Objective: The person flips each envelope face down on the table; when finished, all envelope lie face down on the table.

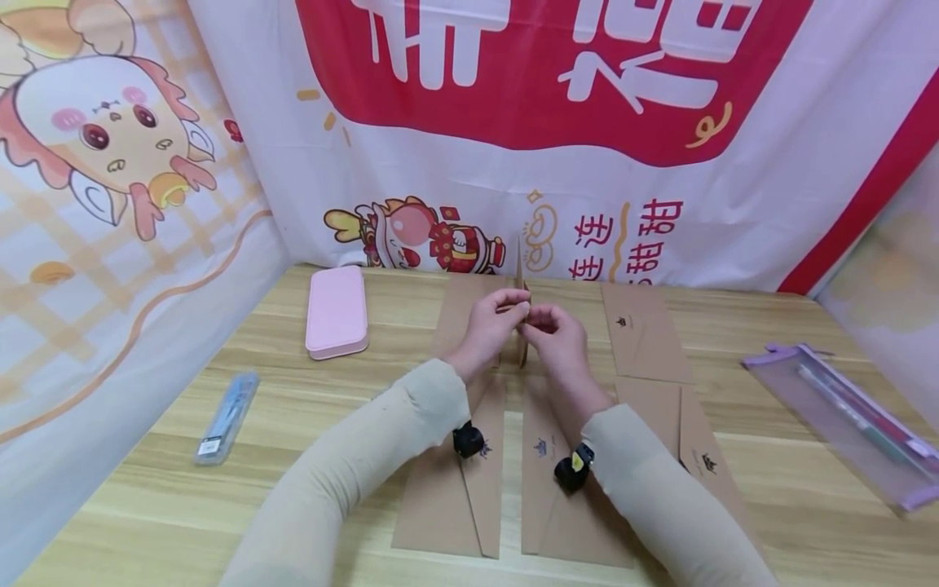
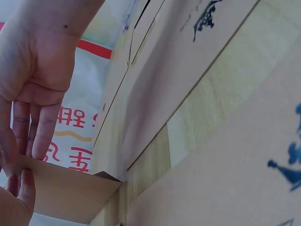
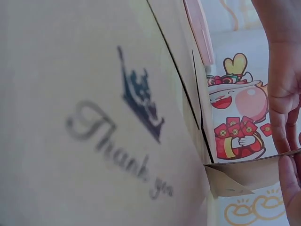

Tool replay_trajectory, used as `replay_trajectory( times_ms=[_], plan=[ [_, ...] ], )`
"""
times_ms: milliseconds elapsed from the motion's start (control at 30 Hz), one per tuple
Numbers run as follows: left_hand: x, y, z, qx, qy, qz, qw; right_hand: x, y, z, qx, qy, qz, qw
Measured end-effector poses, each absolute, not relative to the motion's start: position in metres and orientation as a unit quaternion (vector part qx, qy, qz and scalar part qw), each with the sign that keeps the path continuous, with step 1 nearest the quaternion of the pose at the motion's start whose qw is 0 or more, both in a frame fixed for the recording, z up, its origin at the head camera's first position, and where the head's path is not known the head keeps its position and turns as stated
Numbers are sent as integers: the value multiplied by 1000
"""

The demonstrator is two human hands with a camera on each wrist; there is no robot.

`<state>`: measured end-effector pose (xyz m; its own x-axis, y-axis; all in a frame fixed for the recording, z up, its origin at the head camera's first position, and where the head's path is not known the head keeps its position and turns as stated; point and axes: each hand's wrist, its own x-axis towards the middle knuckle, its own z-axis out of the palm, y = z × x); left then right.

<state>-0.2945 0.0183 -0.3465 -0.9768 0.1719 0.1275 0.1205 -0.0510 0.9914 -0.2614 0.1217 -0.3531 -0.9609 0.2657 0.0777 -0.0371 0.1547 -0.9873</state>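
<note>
In the head view a brown kraft envelope [image 1: 521, 265] stands upright, nearly edge-on, above the far middle of the table. My left hand [image 1: 490, 324] pinches it between thumb and fingers from the left. From the other side my right hand [image 1: 561, 342] pinches it too, the fingertips of both hands close together. The left wrist view shows the envelope [image 2: 70, 193] broadside, with the right hand [image 2: 40, 70] above and the left thumb below. Its pointed flap stands a little out from the envelope [image 3: 254, 169] in the right wrist view.
Several flat envelopes lie below and beside my hands, including a near left one [image 1: 440, 497], a near middle one [image 1: 579, 522] and a far right one [image 1: 649, 338]. A pink case [image 1: 337, 314] and a slim clear pack [image 1: 227, 417] lie left; a purple-edged pouch [image 1: 844, 424] lies right.
</note>
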Motion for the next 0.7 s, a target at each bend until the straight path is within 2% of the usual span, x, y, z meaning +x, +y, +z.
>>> replay_trajectory(
  times_ms=[333,533,700],
  plan=[
    [-290,16,-358,124,648,750,44,-259,125,-354,-85,-769,616,151],
    [-288,18,-363,167,640,749,46,-259,127,-354,-79,-785,575,217],
    [-285,18,-360,197,653,727,79,-258,129,-354,-82,-779,561,268]
  ],
)
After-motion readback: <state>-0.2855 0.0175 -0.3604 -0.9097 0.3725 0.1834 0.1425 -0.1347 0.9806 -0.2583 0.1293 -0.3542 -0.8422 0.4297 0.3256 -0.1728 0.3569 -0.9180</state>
